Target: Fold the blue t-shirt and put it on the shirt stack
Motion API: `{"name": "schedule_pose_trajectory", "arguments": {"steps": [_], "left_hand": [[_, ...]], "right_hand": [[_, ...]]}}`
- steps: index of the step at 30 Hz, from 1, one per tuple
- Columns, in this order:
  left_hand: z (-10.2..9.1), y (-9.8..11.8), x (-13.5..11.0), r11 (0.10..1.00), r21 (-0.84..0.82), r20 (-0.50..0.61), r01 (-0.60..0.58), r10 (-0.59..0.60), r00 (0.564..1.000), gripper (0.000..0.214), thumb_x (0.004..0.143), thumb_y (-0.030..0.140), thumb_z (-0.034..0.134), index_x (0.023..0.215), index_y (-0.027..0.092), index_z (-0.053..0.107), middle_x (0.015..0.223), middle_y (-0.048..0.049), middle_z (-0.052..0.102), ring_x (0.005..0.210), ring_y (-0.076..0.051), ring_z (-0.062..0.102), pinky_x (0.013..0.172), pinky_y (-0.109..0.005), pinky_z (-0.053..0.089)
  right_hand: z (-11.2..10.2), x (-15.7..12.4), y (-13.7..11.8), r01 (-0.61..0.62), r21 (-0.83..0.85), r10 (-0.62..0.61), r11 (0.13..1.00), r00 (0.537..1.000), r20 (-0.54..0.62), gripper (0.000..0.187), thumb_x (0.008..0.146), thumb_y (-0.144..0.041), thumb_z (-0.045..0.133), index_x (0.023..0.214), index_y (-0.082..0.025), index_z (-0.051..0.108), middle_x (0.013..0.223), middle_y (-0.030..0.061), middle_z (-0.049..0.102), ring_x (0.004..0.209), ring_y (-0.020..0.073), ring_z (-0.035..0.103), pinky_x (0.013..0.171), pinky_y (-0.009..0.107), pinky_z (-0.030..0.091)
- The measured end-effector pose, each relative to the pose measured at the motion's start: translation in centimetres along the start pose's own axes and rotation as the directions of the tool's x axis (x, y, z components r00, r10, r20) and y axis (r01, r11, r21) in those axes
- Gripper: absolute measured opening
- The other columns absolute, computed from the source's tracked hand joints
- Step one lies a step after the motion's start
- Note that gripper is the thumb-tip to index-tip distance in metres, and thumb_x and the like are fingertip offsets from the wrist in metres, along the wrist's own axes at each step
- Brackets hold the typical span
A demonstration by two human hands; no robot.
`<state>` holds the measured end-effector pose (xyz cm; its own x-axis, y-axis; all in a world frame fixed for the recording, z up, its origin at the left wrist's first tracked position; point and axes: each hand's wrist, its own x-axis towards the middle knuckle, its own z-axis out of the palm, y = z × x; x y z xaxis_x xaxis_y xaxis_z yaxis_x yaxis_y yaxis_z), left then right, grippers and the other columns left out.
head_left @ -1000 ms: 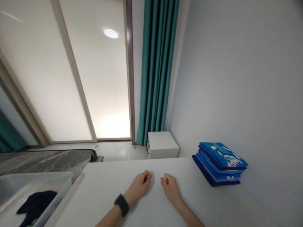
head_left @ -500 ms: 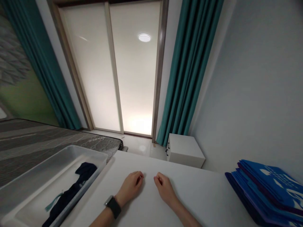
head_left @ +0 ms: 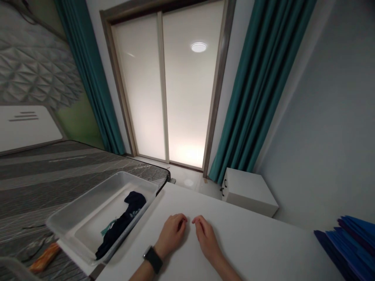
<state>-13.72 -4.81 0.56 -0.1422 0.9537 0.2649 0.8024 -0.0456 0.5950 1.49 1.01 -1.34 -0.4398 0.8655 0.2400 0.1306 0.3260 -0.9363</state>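
Note:
My left hand (head_left: 172, 231), with a dark-banded watch (head_left: 152, 258) on its wrist, rests on the white tabletop (head_left: 258, 249). Its fingers are curled in, and nothing shows in them. Just to its right, a small gap away, lies my right hand (head_left: 206, 236), its fingers loosely bent and pressed together with nothing visible inside. To the left stands a translucent plastic bin (head_left: 84, 201). In it lies a dark navy folded cloth (head_left: 121, 226) with a small teal strip (head_left: 108, 227) beside it.
A stack of folded blue and purple fabric (head_left: 348, 248) sits at the table's right end. Beyond the table stands a white drawer cabinet (head_left: 249, 189). On the left is a grey mattress (head_left: 73, 164) with an orange-brown item (head_left: 45, 257) on it.
The view has swung left, so more of the bin and mattress shows and less of the fabric stack. My hands have come slightly closer together, and my right fingers have loosened a little.

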Motion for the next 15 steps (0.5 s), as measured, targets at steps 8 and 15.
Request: {"name": "schedule_pose_trajectory", "arguments": {"steps": [8, 15], "left_hand": [[-4.4, 1.2, -0.8, 0.993, 0.111, -0.076, -0.042, 0.051, 0.996, 0.018, 0.089, 0.018, 0.045, 0.089, 0.020, 0.063, 0.079, -0.0035, 0.066, 0.076, -0.019, 0.061, 0.073, -0.033, 0.042], [-11.9, -0.5, -3.9, 0.982, 0.177, -0.131, -0.064, 0.088, 0.987, 0.019, 0.093, 0.022, 0.043, 0.096, 0.021, 0.061, 0.082, -0.0041, 0.066, 0.078, -0.019, 0.062, 0.073, -0.032, 0.045]], "right_hand": [[1.7, 0.4, 0.3, -0.065, 0.044, 0.065, 0.997, 0.998, -0.001, 0.029, 0.086, -0.046, 0.045, 0.087, -0.020, 0.056, 0.059, -0.0065, 0.040, 0.053, 0.0129, 0.037, 0.052, 0.024, 0.030], [6.5, 1.4, -1.1, -0.092, 0.061, 0.086, 0.994, 0.992, 0.093, 0.028, 0.084, -0.045, 0.048, 0.089, -0.020, 0.057, 0.057, -0.0077, 0.034, 0.051, 0.0125, 0.035, 0.050, 0.023, 0.028]]}}
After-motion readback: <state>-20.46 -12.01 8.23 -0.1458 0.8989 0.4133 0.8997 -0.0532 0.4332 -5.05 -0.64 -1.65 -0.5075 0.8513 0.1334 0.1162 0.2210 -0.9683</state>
